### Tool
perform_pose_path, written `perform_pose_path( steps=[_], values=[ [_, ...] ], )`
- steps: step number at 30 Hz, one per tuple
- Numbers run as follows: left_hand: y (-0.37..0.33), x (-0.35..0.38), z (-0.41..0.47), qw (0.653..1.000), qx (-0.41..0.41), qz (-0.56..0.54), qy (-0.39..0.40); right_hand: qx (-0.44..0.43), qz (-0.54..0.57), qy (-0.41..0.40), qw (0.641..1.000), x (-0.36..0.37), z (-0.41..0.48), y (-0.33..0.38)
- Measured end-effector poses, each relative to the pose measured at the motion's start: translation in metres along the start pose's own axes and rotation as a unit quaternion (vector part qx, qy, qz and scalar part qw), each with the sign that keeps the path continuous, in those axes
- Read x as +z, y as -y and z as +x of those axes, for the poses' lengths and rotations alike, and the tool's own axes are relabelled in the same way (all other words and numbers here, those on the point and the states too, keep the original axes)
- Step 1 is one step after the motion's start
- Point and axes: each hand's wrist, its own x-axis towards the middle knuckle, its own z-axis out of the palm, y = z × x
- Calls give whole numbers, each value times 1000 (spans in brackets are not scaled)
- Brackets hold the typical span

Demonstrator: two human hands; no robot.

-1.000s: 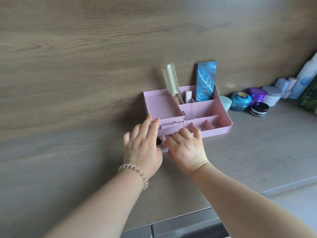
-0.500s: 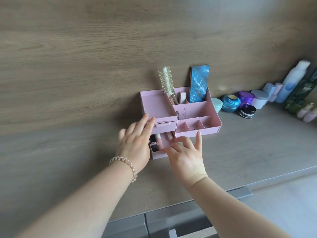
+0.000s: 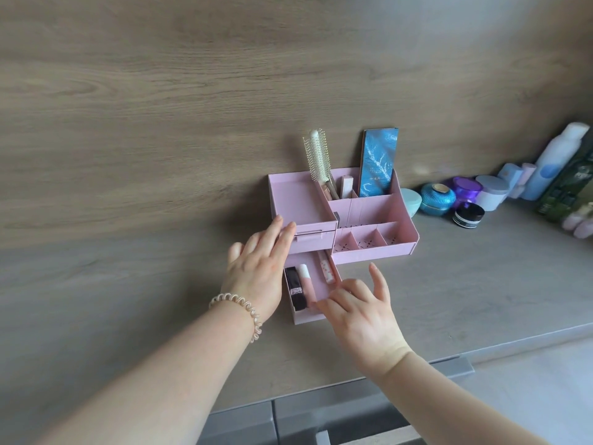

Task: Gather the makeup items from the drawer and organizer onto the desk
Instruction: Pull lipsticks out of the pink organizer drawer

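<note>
While the left hand (image 3: 256, 277) braces the pink organizer (image 3: 372, 216) at frame centre, fingers flat and empty, the right hand (image 3: 359, 313) — fingers spread, holding nothing — hovers at the open drawer (image 3: 313, 284); extraction pending — next, pinch the black lipstick (image 3: 296, 289).

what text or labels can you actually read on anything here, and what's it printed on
Nothing here can be read for certain.
Dark green bottle: pale lettering near the top, too blurred to read.
Small black jar: white band of print round the side, too small to read.
Black lipstick tube in the open drawer: patterned band, no legible words.
Blue palette: feather design only, no text.
</note>
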Motion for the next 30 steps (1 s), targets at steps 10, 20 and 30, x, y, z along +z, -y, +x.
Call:
perform_pose_path(
  steps=[10, 20, 30],
  values=[
    [-3, -1, -2, 1000, -7, 0, -5, 130, 109, 38, 985, -21, -23, 10],
    [-7, -12, -6, 999, -23, -19, 19, 319, 149, 94, 931, -22, 8, 17],
    [-32, -8, -21, 981, -165, -54, 89, 290, 43, 334, 896, -5, 56, 11]
  ],
)
